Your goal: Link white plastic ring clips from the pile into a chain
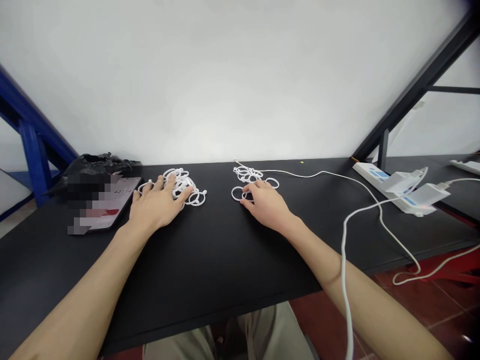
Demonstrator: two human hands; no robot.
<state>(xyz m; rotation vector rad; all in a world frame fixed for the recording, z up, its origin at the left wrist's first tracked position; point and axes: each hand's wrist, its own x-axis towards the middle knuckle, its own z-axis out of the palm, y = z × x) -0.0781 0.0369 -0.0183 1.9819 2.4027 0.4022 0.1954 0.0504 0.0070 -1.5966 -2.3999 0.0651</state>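
Observation:
Two loose heaps of thin white rings, some with a small knob, lie on the black table (202, 250). My left hand (155, 202) rests over the left heap of rings (183, 187) with its fingers spread, covering part of it. At the right heap of rings (247, 174), my right hand (268, 202) has its thumb and index finger curled around the near edge of a white ring (237, 194). Its other fingers are bent and partly hidden behind the hand.
A phone-like slab (116, 205) and a crumpled black plastic bag (97, 164) lie at the left. To the right is a white power strip (375, 175) with chargers plugged in. A white cable (345, 250) crosses over my right forearm. A white wall (232, 80) stands behind.

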